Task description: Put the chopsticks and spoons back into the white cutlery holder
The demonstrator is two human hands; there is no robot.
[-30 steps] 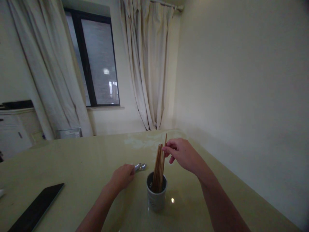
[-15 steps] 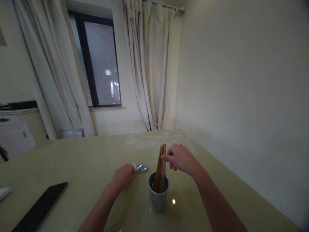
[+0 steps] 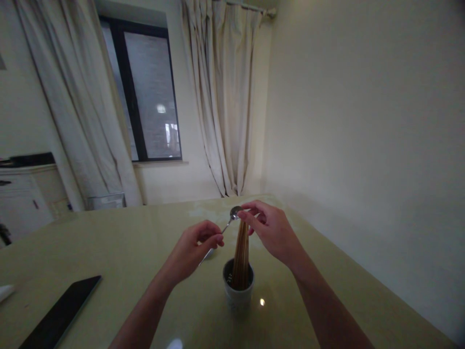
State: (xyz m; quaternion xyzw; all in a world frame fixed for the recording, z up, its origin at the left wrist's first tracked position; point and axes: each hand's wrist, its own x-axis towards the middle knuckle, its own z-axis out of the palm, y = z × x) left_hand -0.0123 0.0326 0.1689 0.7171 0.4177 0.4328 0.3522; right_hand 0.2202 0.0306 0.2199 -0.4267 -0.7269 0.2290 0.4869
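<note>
A metal spoon (image 3: 234, 212) is raised above the table, its bowl up and to the right. My left hand (image 3: 196, 245) is closed on its handle in a pinch. At the bowl end, the thumb and fingers of my right hand (image 3: 269, 225) close on the edge of the spoon, just over the chopstick tips. A bundle of wooden chopsticks (image 3: 241, 257) stands in a grey cup (image 3: 238, 295) below my hands. Partly hidden under my left hand, a second spoon (image 3: 208, 254) lies on the table.
The pale, glossy table (image 3: 145, 242) carries a dark flat tablet-like object (image 3: 60, 312) at the left. A white item (image 3: 5, 292) lies at the left edge. A wall (image 3: 363, 145) runs along the table's right side; curtains (image 3: 225, 97) hang behind.
My left hand has lifted one spoon off the table, up and to the right. My right hand has risen slightly from beside the chopsticks and met the spoon's bowl.
</note>
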